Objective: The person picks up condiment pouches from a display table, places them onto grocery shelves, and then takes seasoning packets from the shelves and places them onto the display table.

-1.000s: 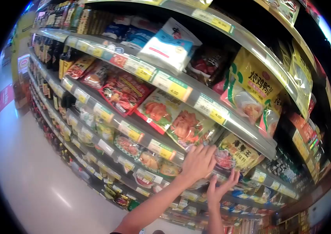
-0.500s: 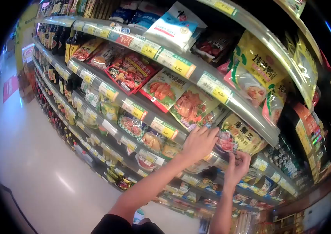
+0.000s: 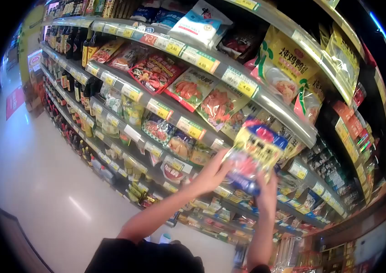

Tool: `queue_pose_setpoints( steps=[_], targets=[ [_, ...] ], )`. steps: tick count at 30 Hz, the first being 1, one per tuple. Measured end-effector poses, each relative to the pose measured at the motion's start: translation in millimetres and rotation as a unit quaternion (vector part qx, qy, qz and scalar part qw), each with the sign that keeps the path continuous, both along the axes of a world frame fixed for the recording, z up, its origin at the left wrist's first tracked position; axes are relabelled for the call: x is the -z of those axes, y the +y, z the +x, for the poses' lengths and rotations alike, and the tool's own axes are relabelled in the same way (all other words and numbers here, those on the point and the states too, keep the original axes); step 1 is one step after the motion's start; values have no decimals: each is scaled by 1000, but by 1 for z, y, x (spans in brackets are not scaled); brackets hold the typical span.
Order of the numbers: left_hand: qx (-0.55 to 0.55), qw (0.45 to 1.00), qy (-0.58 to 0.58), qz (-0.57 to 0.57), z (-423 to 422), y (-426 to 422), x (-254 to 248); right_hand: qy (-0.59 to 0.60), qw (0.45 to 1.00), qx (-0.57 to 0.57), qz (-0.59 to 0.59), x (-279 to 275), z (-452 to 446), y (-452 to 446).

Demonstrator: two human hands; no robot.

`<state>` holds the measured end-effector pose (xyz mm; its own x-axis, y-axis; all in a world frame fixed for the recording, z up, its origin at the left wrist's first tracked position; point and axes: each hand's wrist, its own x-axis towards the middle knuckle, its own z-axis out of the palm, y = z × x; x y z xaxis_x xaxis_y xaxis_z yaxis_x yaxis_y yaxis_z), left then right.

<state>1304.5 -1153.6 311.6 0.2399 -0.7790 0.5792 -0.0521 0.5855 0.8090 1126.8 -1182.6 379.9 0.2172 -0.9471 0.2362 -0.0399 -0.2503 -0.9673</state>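
A yellow and blue seasoning packet [image 3: 256, 152] with a food picture is off the shelf, tilted in front of it and slightly blurred. My left hand [image 3: 215, 170] grips its left edge. At the lower right edge, my right hand [image 3: 266, 186] is closed on the same packet. Behind it on the shelf lie a packet with a reddish meat picture [image 3: 218, 104], a green and red packet [image 3: 192, 87] and a red packet [image 3: 156, 72].
Curved shelf edges with price labels [image 3: 193, 57] run across the view. Above are a white and blue salt bag [image 3: 197, 25] and a large yellow bag [image 3: 288, 63]. Dark bottles [image 3: 70, 43] stand at the left, beside the pale aisle floor [image 3: 61, 182].
The yellow and blue packet has come up off the shelf, out toward me, between both hands. My left hand has shifted left and my right hand has closed on the packet.
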Motion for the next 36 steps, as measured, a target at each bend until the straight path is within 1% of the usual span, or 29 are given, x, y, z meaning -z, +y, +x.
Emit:
queue_pose_setpoints(
  steps=[1, 2, 3, 4, 5, 6, 7, 9, 10, 12, 14, 15, 17, 18, 19, 20, 21, 22, 23, 24, 25, 26, 28, 29, 30, 31, 32, 35, 36],
  targets=[
    [9, 998, 13, 61, -1, 23, 22, 115, 991, -59, 22, 16, -9, 14],
    [19, 997, 14, 71, -1, 39, 53, 107, 988, -89, 66, 39, -13, 25],
    [59, 986, 54, 148, 0, 66, 72, 100, 982, -117, 111, 64, -17, 36],
    [12, 989, 17, 145, -5, 84, 107, 129, 972, -144, 134, 87, -23, 48],
    [28, 983, 17, 183, -7, 106, 121, 153, 962, -173, 149, 108, -22, 55],
    [57, 972, 56, 222, -12, 129, 134, 151, 960, -170, 164, 128, -20, 67],
    [49, 967, 58, 244, -17, 147, 158, 150, 957, -166, 183, 149, -21, 83],
    [99, 966, 118, 208, -24, 173, 200, 134, 958, -151, 202, 194, -28, 108],
    [135, 943, 160, 260, -24, 187, 208, 103, 961, -163, 198, 212, -30, 121],
    [200, 879, 244, 358, -24, 208, 212, 68, 955, -192, 215, 235, -35, 145],
    [249, 856, 181, 415, -18, 213, 207, 38, 946, -202, 252, 236, -38, 163],
    [273, 841, 147, 444, -15, 216, 204, 29, 944, -194, 266, 220, -32, 171],
    [293, 832, 147, 447, -12, 216, 209, 9, 935, -172, 311, 273, -51, 184],
    [306, 826, 149, 449, -13, 215, 208, -1, 929, -157, 335, 277, -53, 189],
    [319, 819, 150, 453, -14, 217, 207, -29, 926, -177, 332, 280, -56, 197],
    [321, 813, 94, 477, -13, 217, 205, -59, 922, -195, 329, 284, -60, 207],
    [319, 811, 69, 485, -13, 220, 208, -90, 918, -213, 323, 274, -55, 211],
    [317, 811, 48, 489, -17, 222, 212, 18, 912, -184, 367, 238, -51, 206],
    [315, 810, 30, 493, -25, 226, 219, 51, 912, -174, 367, 223, -52, 204],
    [302, 808, 46, 504, -34, 235, 241, 81, 912, -163, 367, 212, -53, 204],
    [324, 798, 39, 507, -39, 237, 247, 108, 912, -152, 365, 208, -57, 207],
    [343, 789, 29, 509, -41, 237, 252, 35, 910, -162, 380, 249, -74, 213],
    [396, 778, 7, 487, -44, 230, 251, 22, 924, -156, 348, 256, -88, 217],
    [422, 758, -5, 498, -47, 225, 250, 13, 931, -151, 333, 260, -96, 221],
    [449, 735, -18, 508, -52, 218, 246, 20, 921, -161, 354, 269, -106, 222],
    [476, 711, -32, 516, -58, 212, 245, -22, 909, -134, 394, 263, -110, 222],
    [481, 738, -33, 471, -68, 211, 251, -32, 919, -121, 374, 252, -118, 224],
    [434, 782, 18, 447, -108, 200, 213, -86, 943, -63, 315, 243, -151, 225],
    [465, 741, 9, 484, -121, 189, 200, -113, 944, -38, 308, 243, -163, 239]
  ],
)
